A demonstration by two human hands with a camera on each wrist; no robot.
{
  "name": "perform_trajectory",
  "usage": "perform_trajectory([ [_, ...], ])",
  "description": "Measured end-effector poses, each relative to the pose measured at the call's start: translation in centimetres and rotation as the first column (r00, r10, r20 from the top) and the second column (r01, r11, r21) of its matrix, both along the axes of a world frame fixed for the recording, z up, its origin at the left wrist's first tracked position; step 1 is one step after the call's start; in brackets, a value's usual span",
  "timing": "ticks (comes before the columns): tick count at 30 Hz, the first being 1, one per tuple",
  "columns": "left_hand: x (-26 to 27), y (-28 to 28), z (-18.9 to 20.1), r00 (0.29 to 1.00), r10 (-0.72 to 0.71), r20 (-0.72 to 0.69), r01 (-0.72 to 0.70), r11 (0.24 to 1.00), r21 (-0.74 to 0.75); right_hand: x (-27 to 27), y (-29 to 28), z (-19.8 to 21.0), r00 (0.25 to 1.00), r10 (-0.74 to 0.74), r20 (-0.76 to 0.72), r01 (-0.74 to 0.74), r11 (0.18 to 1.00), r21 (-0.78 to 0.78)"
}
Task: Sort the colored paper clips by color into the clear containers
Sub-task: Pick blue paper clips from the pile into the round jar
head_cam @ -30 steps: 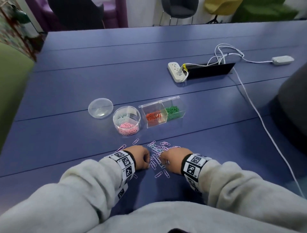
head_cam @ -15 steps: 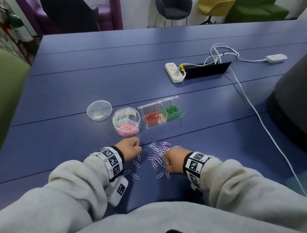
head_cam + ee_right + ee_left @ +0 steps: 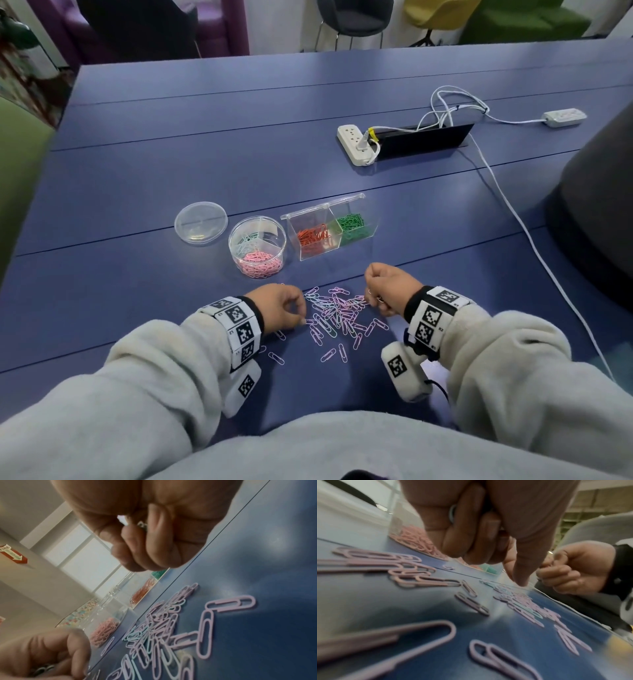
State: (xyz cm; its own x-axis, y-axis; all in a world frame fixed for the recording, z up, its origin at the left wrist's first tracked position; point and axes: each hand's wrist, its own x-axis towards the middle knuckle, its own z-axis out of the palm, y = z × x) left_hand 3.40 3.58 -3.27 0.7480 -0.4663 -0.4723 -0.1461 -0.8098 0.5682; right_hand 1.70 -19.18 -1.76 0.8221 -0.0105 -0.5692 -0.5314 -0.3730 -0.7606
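A loose pile of lilac and pale blue paper clips lies on the blue table between my hands. My left hand sits at the pile's left edge, fingers curled round a few clips, thumb tip down on the table. My right hand hovers at the pile's far right, its fingers curled round some clips. Behind the pile stand a round clear container with pink and pale clips, and a rectangular clear box with orange clips and green clips.
The round container's clear lid lies to its left. Farther back right are a white power strip, a black cable slot and a white cable running toward the near right edge. A dark object fills the right side.
My left hand reached toward the round container, then came back to the pile's left edge. My right hand moved from the pile's near side up to its far right.
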Motion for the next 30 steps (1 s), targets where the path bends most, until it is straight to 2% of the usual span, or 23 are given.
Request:
perform_trajectory([
  [2, -0.3, -0.7, 0.2, 0.995, -0.102, 0.021, 0.101, 0.993, 0.063, -0.2, -0.1, 0.0, 0.999, -0.032, -0.001, 0.032, 0.999, 0.033],
  [5, -0.5, -1.8, 0.5, 0.973, -0.214, 0.084, 0.203, 0.971, 0.125, -0.5, -0.2, -0.6, 1.0, -0.013, 0.003, 0.013, 1.0, -0.009],
  [8, -0.5, -2.8, 0.4, 0.957, -0.262, 0.127, 0.239, 0.955, 0.174, -0.9, -0.5, -1.2, 0.997, 0.071, 0.015, -0.068, 0.988, -0.135],
  [11, -0.6, -3.5, 0.1, 0.949, -0.294, 0.111, 0.266, 0.94, 0.213, -1.4, -0.7, -1.3, 0.982, 0.181, 0.047, -0.161, 0.946, -0.283],
  [14, -0.5, -4.0, -0.1, 0.947, -0.3, 0.111, 0.268, 0.933, 0.239, -1.9, -0.7, -1.5, 0.968, 0.251, 0.025, -0.225, 0.902, -0.368],
  [19, -0.2, -4.7, 0.0, 0.944, -0.321, 0.081, 0.296, 0.928, 0.227, -2.3, -0.8, -1.8, 0.958, 0.288, 0.007, -0.263, 0.886, -0.381],
  [24, 0.3, -4.1, 0.4, 0.964, -0.241, 0.114, 0.227, 0.967, 0.119, -2.2, -1.1, -1.2, 0.949, 0.315, -0.002, -0.289, 0.868, -0.403],
  [30, 1.3, -1.9, 0.7, 0.974, -0.194, 0.116, 0.165, 0.96, 0.225, -1.9, -0.5, -0.1, 0.892, 0.449, -0.057, -0.421, 0.777, -0.469],
])
